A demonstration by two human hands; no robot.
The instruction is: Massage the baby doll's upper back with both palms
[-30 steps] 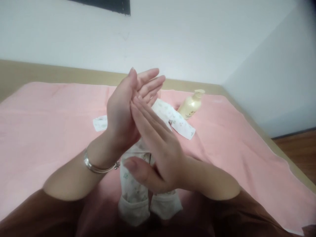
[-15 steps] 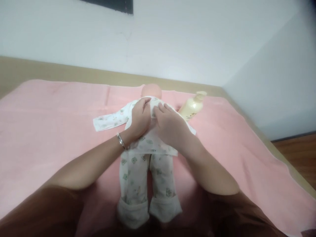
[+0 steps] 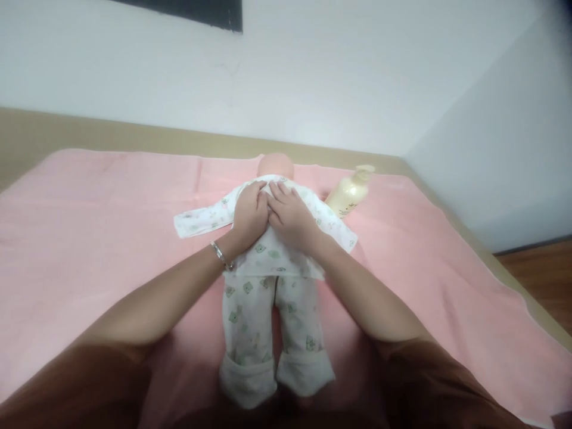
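A baby doll (image 3: 276, 165) in a white printed top (image 3: 268, 262) and matching trousers (image 3: 250, 322) lies with its head away from me; its face does not show. My left hand (image 3: 250, 211) rests on the left part of the doll's upper back, fingers laid along the cloth and partly hidden. Beside it, my right hand (image 3: 292, 217) lies flat on the top with fingers stretched out, its fingertips meeting the left hand near the middle of the back. Neither hand grips anything. A silver bracelet (image 3: 218, 253) circles my left wrist.
A pale yellow pump bottle (image 3: 351, 192) lies tilted by the doll's right-hand sleeve. Under everything is a pink sheet (image 3: 424, 262) on a tan surface (image 3: 134, 132). White walls (image 3: 313, 77) stand behind and to the right; wooden floor (image 3: 543, 280) shows at right.
My right hand has moved left and inward across the doll's back, up against my left hand. More of the right-hand sleeve shows. The left hand stays almost in place.
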